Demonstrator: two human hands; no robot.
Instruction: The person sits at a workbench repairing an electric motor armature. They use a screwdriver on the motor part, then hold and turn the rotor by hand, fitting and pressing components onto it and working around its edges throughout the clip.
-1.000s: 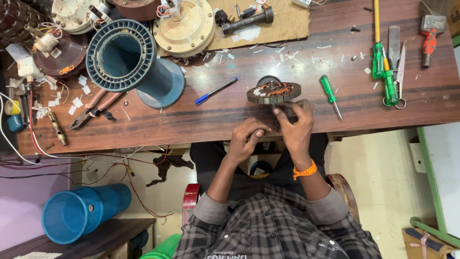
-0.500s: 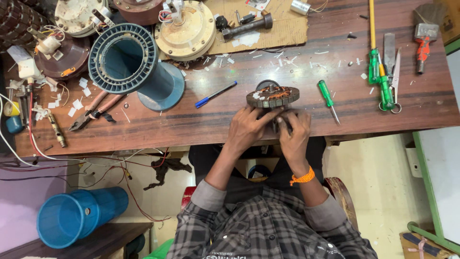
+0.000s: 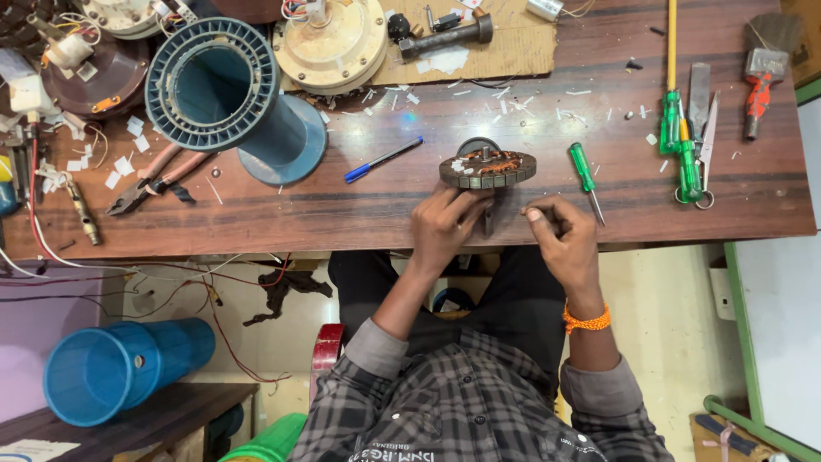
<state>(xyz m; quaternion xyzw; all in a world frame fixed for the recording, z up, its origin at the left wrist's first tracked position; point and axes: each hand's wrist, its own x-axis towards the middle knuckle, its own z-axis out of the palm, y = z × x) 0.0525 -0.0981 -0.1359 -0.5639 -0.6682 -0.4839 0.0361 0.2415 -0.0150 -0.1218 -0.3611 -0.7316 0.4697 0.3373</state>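
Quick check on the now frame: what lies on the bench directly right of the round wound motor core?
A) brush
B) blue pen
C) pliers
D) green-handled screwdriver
D: the green-handled screwdriver lies just right of the motor core, above the right hand; the blue pen and pliers are to the core's left, and the brush is at the far right edge of the bench.

A dark reddish-brown wood grain is shown by the tabletop (image 3: 359, 210). The stator (image 3: 487, 168) is seen in dark grey with copper-orange windings. Green is worn by the screwdriver handle (image 3: 582, 166), blue by the pen (image 3: 382, 160), and teal-blue by the ribbed cylinder (image 3: 231, 98). An orange wristband (image 3: 586, 320) is displayed, and a grey-and-black plaid is carried by the shirt (image 3: 462, 402). The bucket (image 3: 120, 370) is coloured bright blue.
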